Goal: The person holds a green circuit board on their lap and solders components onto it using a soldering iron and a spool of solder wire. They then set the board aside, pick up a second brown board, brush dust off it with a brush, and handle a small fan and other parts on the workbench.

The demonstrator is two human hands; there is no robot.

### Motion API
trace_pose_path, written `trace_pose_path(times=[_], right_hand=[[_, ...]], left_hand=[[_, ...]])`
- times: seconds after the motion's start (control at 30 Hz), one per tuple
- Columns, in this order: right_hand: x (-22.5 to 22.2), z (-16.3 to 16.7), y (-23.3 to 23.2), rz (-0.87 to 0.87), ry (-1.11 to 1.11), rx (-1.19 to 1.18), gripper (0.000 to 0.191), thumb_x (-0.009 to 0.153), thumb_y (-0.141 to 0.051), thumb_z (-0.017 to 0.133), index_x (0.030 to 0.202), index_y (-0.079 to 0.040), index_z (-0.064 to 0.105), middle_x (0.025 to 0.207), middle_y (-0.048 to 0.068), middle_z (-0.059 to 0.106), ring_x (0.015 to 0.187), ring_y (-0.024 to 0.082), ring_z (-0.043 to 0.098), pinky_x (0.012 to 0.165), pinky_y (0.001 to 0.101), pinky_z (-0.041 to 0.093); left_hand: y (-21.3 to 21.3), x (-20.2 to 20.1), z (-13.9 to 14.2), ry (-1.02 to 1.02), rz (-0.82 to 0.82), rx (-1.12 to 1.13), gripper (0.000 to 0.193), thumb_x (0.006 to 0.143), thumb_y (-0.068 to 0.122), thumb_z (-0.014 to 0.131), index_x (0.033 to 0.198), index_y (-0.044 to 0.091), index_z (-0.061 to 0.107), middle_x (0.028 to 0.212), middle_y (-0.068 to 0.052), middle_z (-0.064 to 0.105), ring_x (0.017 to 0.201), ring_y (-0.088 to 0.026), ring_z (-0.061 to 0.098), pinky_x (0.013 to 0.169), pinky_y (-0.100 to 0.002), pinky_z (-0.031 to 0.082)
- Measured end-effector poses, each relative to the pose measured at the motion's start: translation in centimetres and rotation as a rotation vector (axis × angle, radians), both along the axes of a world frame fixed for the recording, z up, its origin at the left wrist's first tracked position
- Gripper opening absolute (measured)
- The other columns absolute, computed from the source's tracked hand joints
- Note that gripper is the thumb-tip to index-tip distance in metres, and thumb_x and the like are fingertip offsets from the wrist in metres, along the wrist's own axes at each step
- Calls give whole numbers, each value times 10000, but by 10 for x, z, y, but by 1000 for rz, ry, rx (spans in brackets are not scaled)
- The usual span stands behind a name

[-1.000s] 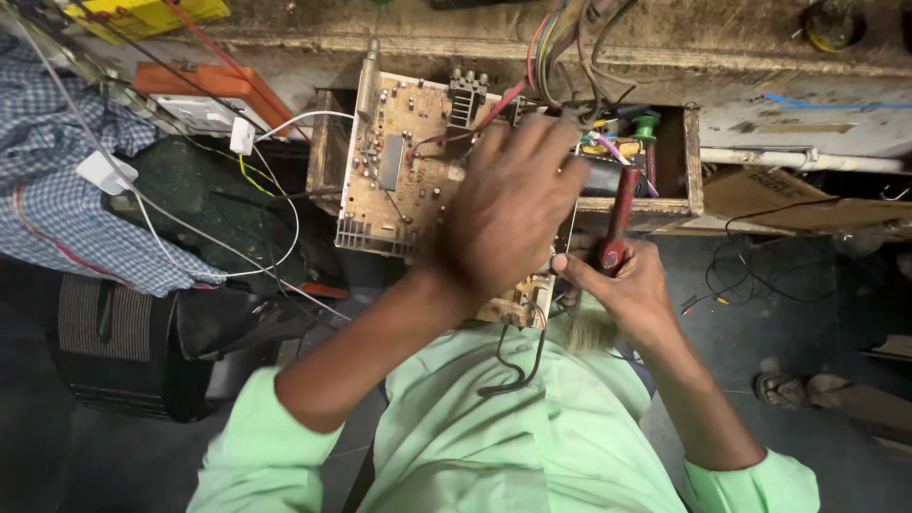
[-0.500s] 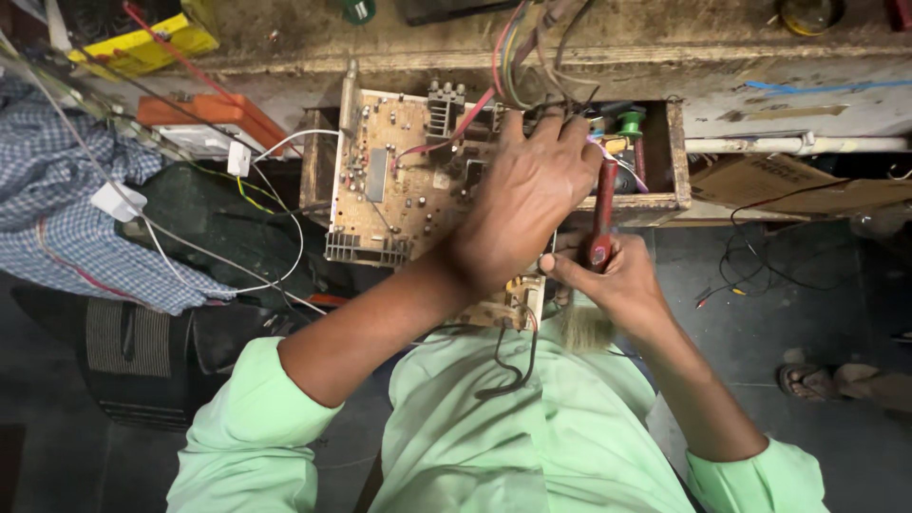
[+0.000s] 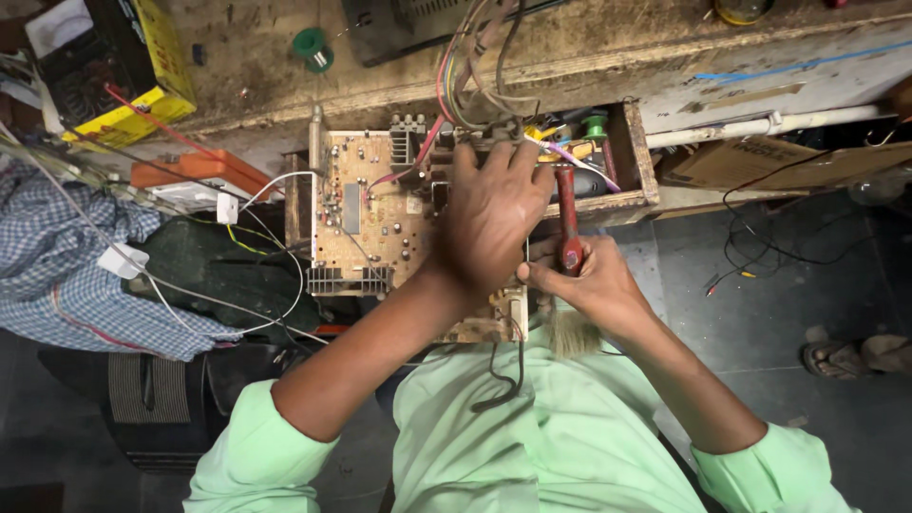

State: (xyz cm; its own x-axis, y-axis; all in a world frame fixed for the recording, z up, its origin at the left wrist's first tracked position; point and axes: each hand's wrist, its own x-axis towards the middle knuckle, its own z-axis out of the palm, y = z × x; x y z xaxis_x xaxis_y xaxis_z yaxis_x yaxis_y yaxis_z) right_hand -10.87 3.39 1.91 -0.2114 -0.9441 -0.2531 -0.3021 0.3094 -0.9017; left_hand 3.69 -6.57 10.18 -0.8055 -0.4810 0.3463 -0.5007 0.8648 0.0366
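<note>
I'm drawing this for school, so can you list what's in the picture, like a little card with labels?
Left hand: flat on the circuit board, by a bundle of wires
Right hand: grip closed around a red-handled tool
Tool tip: hidden, cannot tell its kind
Board: tan, resting against a worn wooden bench
Clothes: light green shirt
Nearby: green spool, checked cloth, yellow box

- left hand (image 3: 492,214) is spread flat, palm down, fingers (image 3: 518,161) pointing away from the body, knuckles up
- left forearm runs diagonally from the lower left, bare up to a rolled pale green sleeve
- right hand (image 3: 589,285) is curled into a closed grip, thumb tucked across
- right forearm comes in from the lower right, elbow bent, same sleeve
</note>
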Motion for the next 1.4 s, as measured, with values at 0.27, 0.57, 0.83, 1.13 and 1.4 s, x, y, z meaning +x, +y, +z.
trace_pose_path(times=[0.27,0.57,0.83,1.13,1.4], right_hand=[[3,7,-2,51,-269,-20,184,791,-230,817,759,-59,756,627,-34,672,551,44,567,503,257,442],[1,0,-2,100,-313,-44,74,812,-84,746,841,-17,763,656,7,696,574,80,624,529,263,487],[3,2,-2,102,-400,-40,75,825,-68,749,860,-3,735,677,16,685,581,98,635,534,285,513],[5,-8,3,69,-365,11,151,824,-91,820,793,7,710,666,59,684,566,114,632,524,303,507],[-1,-11,6,27,-642,-43,130,867,-88,783,881,33,739,731,69,701,572,141,662,533,290,534]], left_hand=[[-1,2,-12,68,14,43,701,459,300,899,1041,8,639,1129,-171,586,1118,-351,544,861,-516,373],[-10,10,-27,125,-18,106,379,686,217,777,1000,64,629,1064,-149,577,1077,-347,559,855,-506,363],[-1,3,-30,22,75,68,177,800,97,667,973,76,637,989,-120,598,993,-321,584,828,-470,372],[12,22,-6,217,21,208,344,860,-11,648,1192,72,682,1080,-137,585,1105,-341,598,968,-495,419],[100,102,11,129,1,280,601,824,389,732,1292,34,606,1361,-180,548,1341,-355,468,1174,-563,282]])
